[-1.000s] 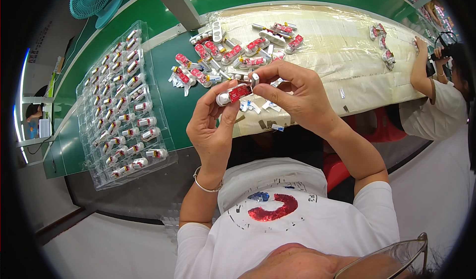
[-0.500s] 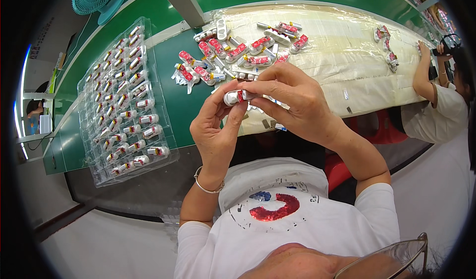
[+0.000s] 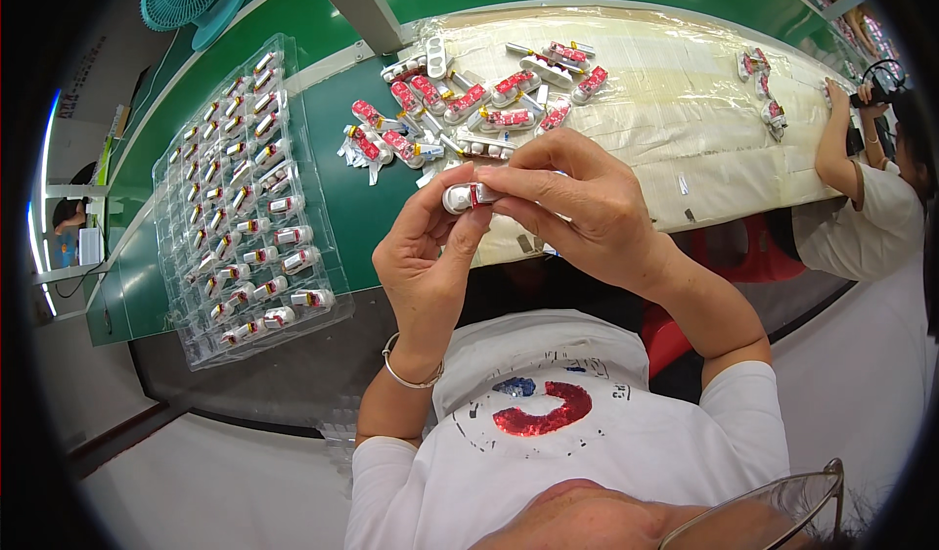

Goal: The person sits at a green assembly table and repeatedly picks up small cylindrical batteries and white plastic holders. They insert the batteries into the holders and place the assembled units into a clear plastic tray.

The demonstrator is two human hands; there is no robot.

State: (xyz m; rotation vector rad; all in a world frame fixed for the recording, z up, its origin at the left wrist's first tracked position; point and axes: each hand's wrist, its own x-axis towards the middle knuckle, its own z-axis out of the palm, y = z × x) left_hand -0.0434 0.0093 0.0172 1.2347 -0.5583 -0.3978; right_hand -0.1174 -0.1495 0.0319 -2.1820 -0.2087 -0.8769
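Note:
Both hands hold a small white rounded piece with a red label point(image 3: 458, 198) just past the table's near edge. My left hand point(image 3: 430, 247) pinches its left end between thumb and fingers. The thumb and fingers of my right hand point(image 3: 587, 203) close on its right end and cover much of it. Beyond the hands lies a loose pile of similar white pieces with red labels point(image 3: 466, 105), mixed with silvery tubes. A white holder with round openings point(image 3: 436, 57) stands at the back of the pile.
To the left, a clear plastic tray point(image 3: 321, 222) carries many similar pieces in rows on the green table point(image 3: 342, 110). Creased, pale sheeting point(image 3: 665, 110) covers the right part. A few red-labelled pieces point(image 3: 763, 86) lie near a co-worker's arm point(image 3: 836, 144). A red stool point(image 3: 753, 257) stands nearby.
The right hand has shifted slightly, its fingers a little lower over the piece. The piece has turned slightly, showing more of its white end. Both hands keep hold.

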